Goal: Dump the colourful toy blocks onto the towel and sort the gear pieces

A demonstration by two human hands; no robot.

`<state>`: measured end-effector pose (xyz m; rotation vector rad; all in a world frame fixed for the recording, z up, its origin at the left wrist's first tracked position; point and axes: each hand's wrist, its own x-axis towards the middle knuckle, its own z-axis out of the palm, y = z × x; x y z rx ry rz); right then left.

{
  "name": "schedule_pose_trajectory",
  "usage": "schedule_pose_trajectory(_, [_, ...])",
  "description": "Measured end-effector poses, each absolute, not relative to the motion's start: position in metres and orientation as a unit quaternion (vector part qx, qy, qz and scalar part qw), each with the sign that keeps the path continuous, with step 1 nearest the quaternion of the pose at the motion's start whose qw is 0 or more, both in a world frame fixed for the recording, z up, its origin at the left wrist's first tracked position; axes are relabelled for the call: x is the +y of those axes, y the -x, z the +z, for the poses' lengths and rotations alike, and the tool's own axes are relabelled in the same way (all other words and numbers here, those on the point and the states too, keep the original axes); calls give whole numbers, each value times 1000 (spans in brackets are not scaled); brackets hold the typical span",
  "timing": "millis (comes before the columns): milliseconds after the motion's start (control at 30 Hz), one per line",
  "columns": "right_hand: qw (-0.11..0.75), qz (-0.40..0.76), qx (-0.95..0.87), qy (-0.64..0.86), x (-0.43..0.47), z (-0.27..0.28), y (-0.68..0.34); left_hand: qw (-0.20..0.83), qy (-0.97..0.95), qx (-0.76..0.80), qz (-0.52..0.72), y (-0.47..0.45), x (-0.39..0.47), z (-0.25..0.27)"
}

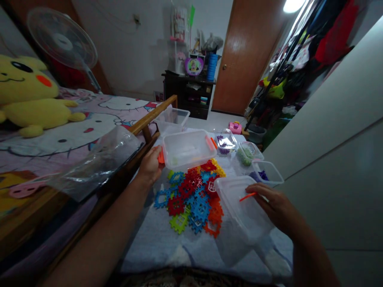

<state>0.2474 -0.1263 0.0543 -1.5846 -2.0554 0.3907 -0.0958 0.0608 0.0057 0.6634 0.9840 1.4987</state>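
My left hand (150,164) grips the left end of a clear plastic container lid (187,149) by its orange clip, holding it above a pile of colourful interlocking plastic pieces (193,195). My right hand (277,207) holds the right side of a clear plastic box (242,213), tilted over the pile's right edge, with fingers at an orange clip (247,196). The pieces are red, blue, green, yellow and orange and lie on a pale cloth-covered surface (167,243).
Behind the pile stand several small clear tubs: an empty one (173,118), one with purple bits (225,143), one with green bits (247,154), another with purple (267,174). A bed with a yellow plush toy (31,95) and a plastic bag (98,161) lies left; a white wall (335,131) stands right.
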Motion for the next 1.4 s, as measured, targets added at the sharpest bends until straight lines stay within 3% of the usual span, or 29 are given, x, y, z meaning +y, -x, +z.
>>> schedule_pose_trajectory(267, [323,-19,-775,542,-37,102,-178,618,-263,420,610,95,61,5])
schedule_pose_trajectory(500, [220,-55,-798,558,58,90,-119,615,-303,413,600,92,65,4])
schedule_pose_trajectory(867, [163,-73,-800,572,61,68,-104,621,-322,375,607,77,63,13])
schedule_pose_trajectory(1000, [214,-22,-805,553,59,66,-109,619,-329,404,588,77,61,16])
schedule_pose_trajectory(1133, [364,14,-765,531,51,63,-132,625,-310,426,576,82,63,15])
schedule_pose_trajectory(1233, [451,18,-642,620,46,50,-158,656,-296,420,553,85,67,14])
schedule_pose_trajectory(1400, [439,207,-569,664,40,24,-178,685,-304,421,511,90,67,17])
